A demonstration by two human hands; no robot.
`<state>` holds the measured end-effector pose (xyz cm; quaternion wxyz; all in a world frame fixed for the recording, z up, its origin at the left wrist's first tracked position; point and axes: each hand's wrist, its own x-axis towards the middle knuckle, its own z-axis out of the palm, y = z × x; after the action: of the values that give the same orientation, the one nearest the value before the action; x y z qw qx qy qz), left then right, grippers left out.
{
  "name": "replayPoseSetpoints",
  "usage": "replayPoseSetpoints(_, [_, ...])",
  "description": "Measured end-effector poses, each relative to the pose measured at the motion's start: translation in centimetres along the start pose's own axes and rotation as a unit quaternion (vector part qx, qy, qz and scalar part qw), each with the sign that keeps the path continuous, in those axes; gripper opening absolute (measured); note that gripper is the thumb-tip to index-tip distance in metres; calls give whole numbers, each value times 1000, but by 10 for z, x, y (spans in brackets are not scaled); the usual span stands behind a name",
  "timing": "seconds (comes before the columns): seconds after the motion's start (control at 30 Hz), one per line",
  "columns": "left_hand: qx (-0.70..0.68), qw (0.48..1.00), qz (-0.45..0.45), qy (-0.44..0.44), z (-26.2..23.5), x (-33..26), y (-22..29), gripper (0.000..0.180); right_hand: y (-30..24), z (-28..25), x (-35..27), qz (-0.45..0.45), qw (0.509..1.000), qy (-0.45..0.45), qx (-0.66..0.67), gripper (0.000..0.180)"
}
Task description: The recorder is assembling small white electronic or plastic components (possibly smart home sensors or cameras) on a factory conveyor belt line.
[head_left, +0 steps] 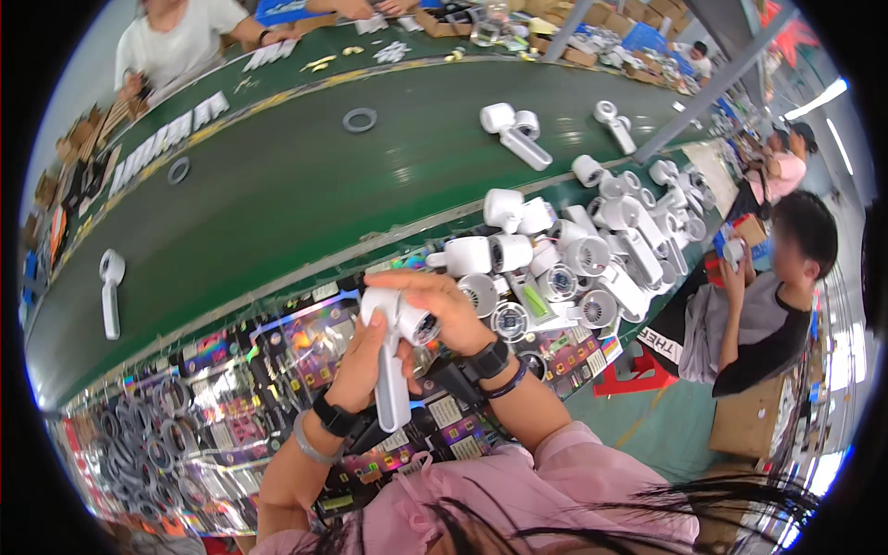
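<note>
Between my hands is a white handheld fan (392, 393), its long handle pointing down toward my body. My left hand (356, 365) grips the fan where the handle meets the head, thumb lying along it. Wrapped about the round head from the other side is my right hand (449, 310), fingers bent over it. The dark inside of the head shows beside my right palm. To the right, close to that hand, lies a heap of white fan parts (587, 254), some round housings with their open ends and inner grilles showing.
A green conveyor belt (268, 185) runs across in front, carrying a few white fans (111, 291) and grey rings (360, 120). Many grey rings (139, 444) are piled at left on printed, shiny packaging (240, 398). A co-worker (768, 296) sits at right; another (180, 46) works beyond the belt.
</note>
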<state>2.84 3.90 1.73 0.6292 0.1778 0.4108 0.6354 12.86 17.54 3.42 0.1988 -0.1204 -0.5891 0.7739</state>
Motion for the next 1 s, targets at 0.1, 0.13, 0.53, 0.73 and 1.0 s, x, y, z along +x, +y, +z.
replayPoseSetpoints(0.1, [-27,999,-21,-6,3,-5,4,60,2,2,0,-44,998,13,-51,42])
replayPoseSetpoints(0.13, [-21,999,-21,-14,2,-4,4,59,4,2,1,-31,999,16,-34,41])
replayPoseSetpoints(0.53, [-82,995,-33,-50,3,1,-2,56,10,4,4,26,992,121,-36,65])
replayPoseSetpoints(0.73, [-31,999,-11,-17,3,-1,-6,53,5,16,-5,14,986,131,-100,56])
replayPoseSetpoints(1.0, [-76,996,-36,-7,6,-1,-8,53,30,15,10,-104,941,164,-277,35])
